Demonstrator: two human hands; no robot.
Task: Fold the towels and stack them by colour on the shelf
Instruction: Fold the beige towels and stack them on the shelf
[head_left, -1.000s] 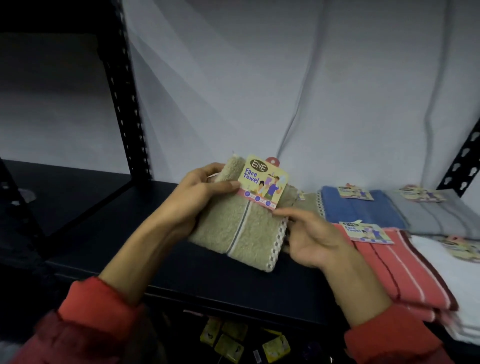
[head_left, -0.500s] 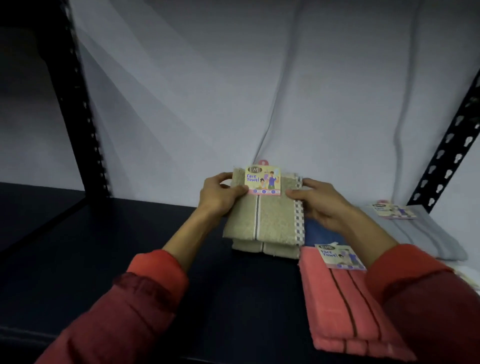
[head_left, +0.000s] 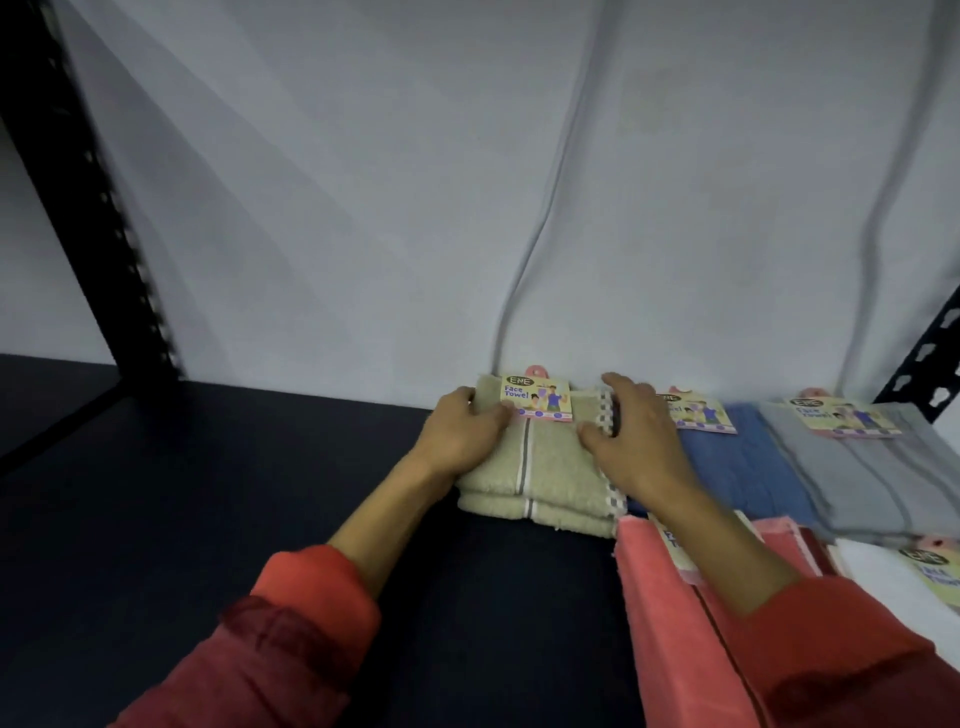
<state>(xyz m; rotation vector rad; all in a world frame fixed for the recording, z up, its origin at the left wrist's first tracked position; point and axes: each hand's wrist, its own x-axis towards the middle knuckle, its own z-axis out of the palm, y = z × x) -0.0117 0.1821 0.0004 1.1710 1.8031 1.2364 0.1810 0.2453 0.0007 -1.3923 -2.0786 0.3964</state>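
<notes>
Both hands — left hand (head_left: 460, 434), right hand (head_left: 631, 441) — rest on the beige towel stack (head_left: 540, 467), fingers relaxed; its tag (head_left: 537, 402) reads "ENE Face Towel".

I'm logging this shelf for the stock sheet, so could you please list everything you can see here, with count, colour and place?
beige towels: a stack of at least two, beige with a grey stripe, back of the shelf, under both hands
blue towel: one visible, blue, right of the beige stack
grey towel: one visible, grey, right of the blue one
pink towels: stack, count unclear, front right
white towel: one visible, white, far right edge
card labels: five visible, yellowish, one on each pile
shelf: one, dark board
posts: two, black, back left and back right
backdrop: one, grey-white cloth behind
left hand: rests on the beige stack
right hand: rests on its right edge
</notes>
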